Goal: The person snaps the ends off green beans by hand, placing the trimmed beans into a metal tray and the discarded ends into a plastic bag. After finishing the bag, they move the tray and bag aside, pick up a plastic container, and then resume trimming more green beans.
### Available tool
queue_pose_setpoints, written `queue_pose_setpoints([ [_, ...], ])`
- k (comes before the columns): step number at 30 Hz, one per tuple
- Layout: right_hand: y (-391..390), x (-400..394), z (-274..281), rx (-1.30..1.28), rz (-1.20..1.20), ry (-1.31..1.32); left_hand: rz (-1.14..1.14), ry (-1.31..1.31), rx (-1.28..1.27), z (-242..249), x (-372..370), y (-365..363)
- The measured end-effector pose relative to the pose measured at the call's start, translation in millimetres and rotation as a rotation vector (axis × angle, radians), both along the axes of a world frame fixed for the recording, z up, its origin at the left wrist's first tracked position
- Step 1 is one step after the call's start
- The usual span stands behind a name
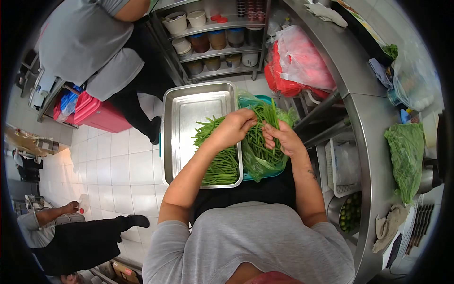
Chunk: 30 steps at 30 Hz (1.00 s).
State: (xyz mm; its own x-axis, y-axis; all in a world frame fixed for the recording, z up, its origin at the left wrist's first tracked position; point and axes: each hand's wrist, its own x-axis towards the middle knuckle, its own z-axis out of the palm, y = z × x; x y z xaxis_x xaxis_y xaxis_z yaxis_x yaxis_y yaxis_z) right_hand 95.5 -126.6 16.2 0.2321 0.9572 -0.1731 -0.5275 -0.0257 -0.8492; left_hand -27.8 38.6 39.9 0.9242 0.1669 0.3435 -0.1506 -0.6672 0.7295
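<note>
So, your left hand (234, 128) and right hand (285, 138) have fingers pinched narrow on green beans (269, 113) over the plastic bag (257, 171) beside the metal tray (191, 106), and a loose pinch or snagged bag could drop some.

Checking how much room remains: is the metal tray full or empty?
The metal tray is partly filled: green beans lie along its right side; bare metal shows at left.

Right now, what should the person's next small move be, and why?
Perhaps nip a tip off one of the long slim green beans: the left hand and right hand nearly meet over them, and the shallow rectangular steel tray, already holding beans, lies alongside.
</note>
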Motion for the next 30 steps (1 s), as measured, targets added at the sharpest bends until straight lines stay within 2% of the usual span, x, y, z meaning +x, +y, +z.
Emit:
queue_pose_setpoints([
  [1, 0, 1, -1, -0.012, -0.010, 0.000, -0.012, -0.057, 0.072, -1, 2, -2],
  [4, 1, -2, -2, -0.041, -0.071, -0.035, 0.246, -0.127, 0.191, -10, 8, -25],
  [8, 9, -16, -3, -0.091, -0.192, -0.157, 0.496, -0.301, -0.048, -43, 33, -44],
  [11, 2, -22, 1, -0.131, -0.143, -0.205, 0.524, 0.026, -0.939, -80, 48, -42],
  [12, -2, -25, 2, -0.145, -0.101, -0.213, 0.552, 0.056, -1.275, -55, 44, -39],
  [13, -4, -24, -1, -0.139, -0.061, -0.144, 0.433, 0.045, -1.347, -55, 40, -27],
  [15, -11, -16, -10, -0.121, 0.008, -0.005, 0.268, 0.234, -1.260, -45, 34, -17],
  [18, -18, -7, -6, -0.140, -0.007, 0.058, 0.246, 0.237, -0.728, -44, 32, -13],
  [20, -21, -3, -2, -0.153, 0.031, 0.073, 0.175, 0.108, -0.709, -40, 30, -13],
  [21, -20, -2, -2, -0.164, 0.037, 0.055, 0.136, 0.044, -0.701, -36, 29, -14],
  [24, -21, 3, 0, -0.209, 0.061, -0.022, 0.004, 0.032, -0.347, -12, 24, -15],
  [27, -21, 8, 3, -0.260, 0.072, -0.136, -0.024, -0.090, 0.124, -11, 25, -12],
  [30, -21, 10, 7, -0.308, 0.031, -0.250, 0.055, -0.108, 0.308, -17, 23, -18],
])
